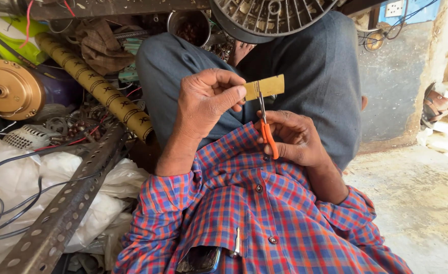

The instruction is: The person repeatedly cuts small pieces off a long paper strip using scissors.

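Two bare hands meet over the lap of a person seated cross-legged in grey trousers [315, 76] and a red-and-blue checked shirt [264, 218], seen from the head camera. The left hand [203, 104] is closed on a small flat yellowish strip of card-like sheet [266, 87], pinched between thumb and fingers at its left end and held level in the air above the knees. The right hand [295, 139] is closed around the orange plastic handles of a small pair of scissors [265, 127], whose thin metal blades point upward and meet the lower edge of the strip near the thumb; whether the blades are parted or together cannot be told. The hands are close, joined only through strip and scissors.

To the left lies a clutter of parts: a long yellow cardboard tube with dark printed marks [97, 86], a round gold-coloured metal motor cover [8, 89], a grey perforated steel angle bar [66, 208] slanting across white plastic bags [26, 177], and loose black cables [5, 213]. A round dark ribbed plastic grille [269, 18] sits above the knees at the top edge. A pale concrete floor [417, 198] spreads to the right.
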